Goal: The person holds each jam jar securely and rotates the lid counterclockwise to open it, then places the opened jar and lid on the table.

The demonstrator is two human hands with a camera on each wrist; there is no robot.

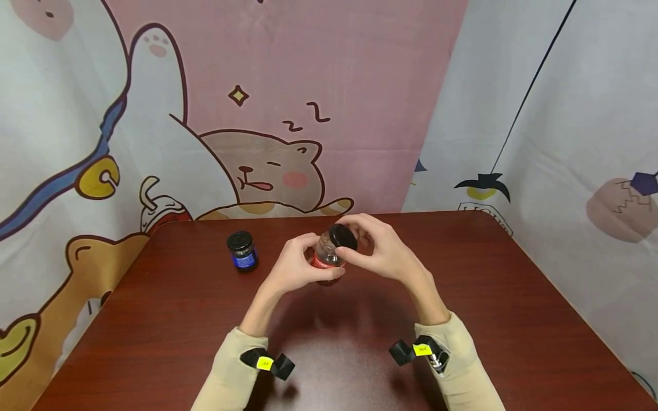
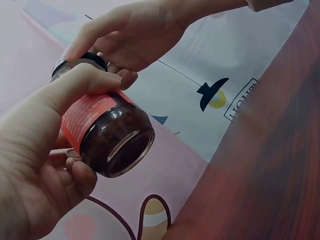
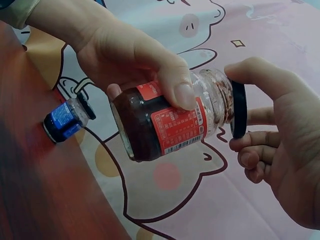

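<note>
A glass jar (image 3: 180, 125) with a red label and dark contents is held up above the table, tilted toward the right. My left hand (image 1: 295, 265) grips it round the label, the thumb lying across the front in the right wrist view. At the jar's mouth, my right hand (image 1: 380, 248) pinches a black lid (image 3: 239, 110) by its edge between thumb and fingers. Glass threads show at the neck beside the lid, smeared with reddish residue. In the left wrist view the jar's round base (image 2: 125, 150) faces the camera, while the lid is partly hidden behind fingers.
A second jar (image 1: 243, 251), with a blue label and black lid, stands on the brown table (image 1: 169, 319) to the left. Behind the table hangs a cloth (image 1: 360, 85) printed with cartoon animals. Each wrist wears a small black camera.
</note>
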